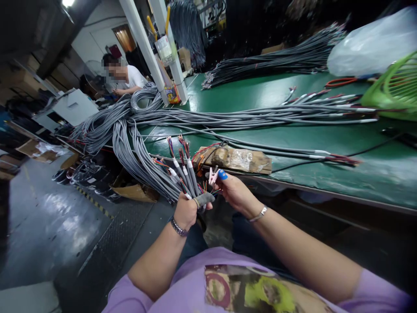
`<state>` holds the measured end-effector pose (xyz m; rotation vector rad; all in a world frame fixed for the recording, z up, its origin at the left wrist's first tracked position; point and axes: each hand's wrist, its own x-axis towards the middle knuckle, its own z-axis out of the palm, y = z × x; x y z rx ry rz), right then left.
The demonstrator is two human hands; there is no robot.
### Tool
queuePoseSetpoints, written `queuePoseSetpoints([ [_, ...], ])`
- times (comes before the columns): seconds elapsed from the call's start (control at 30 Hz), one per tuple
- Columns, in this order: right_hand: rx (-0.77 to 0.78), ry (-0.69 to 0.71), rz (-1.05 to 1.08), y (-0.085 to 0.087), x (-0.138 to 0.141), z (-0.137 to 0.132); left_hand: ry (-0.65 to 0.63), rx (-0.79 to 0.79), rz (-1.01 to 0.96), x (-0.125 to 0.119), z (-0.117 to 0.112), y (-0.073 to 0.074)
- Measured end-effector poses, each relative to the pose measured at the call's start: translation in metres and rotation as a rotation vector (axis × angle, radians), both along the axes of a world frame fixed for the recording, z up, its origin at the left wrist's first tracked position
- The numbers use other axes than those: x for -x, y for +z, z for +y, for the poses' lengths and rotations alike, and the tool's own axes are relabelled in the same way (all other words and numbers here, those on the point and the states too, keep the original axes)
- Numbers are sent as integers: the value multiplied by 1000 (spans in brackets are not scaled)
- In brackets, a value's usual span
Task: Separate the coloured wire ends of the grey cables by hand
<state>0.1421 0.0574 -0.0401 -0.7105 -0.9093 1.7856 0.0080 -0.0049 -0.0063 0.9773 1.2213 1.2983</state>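
My left hand (186,212), with grey cloth over a finger, is closed around several grey cables (193,180) near their stripped ends. White sleeves and loose coloured wires (184,145) fan out above that fist. My right hand (237,194) pinches a small pale pink clip (213,176), close to thin wires beside the left hand. Blue tape (223,174) wraps the right thumb. The exact contact between clip and wires is too small to make out. Just beyond the clip, a taped wooden block (241,159) lies at the bench edge.
Long grey cables (228,117) stretch across the green bench (208,93) and hang over its left end. Further back lie a dark cable bundle (270,63), a plastic bag (371,45) and a green basket (395,89). White posts (177,74) rise from the bench; a person (133,78) sits beyond.
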Motion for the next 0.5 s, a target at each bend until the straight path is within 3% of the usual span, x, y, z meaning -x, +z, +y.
queuePoseSetpoints([
  [0.1, -67, -91, -54, 4, 5, 0, -4, 23, -1, -3, 5, 0],
  [0.27, 160, 40, 195, 4, 12, 2, -26, 36, 5, -3, 8, -5],
  [0.5, 259, -34, 269, 3, 17, 7, -37, 55, -6, -2, 9, -14],
])
